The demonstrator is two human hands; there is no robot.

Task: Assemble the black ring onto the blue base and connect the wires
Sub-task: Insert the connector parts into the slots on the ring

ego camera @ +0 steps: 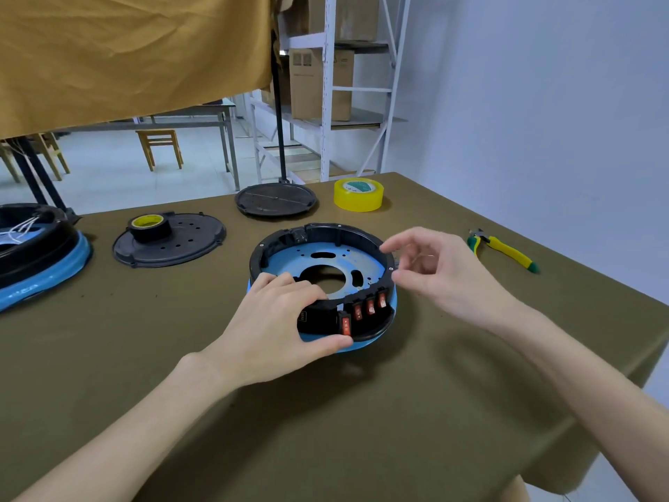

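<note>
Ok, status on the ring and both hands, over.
Left hand grips black ring at the switch side. Right hand open, at the ring's right rim. Ring sits on blue base. Nothing in the way.

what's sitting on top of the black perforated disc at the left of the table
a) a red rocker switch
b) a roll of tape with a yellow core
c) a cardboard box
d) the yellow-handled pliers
b: a black tape roll with a yellow core rests on the black perforated disc, while the yellow-handled pliers lie far off at the right of the table.
</note>
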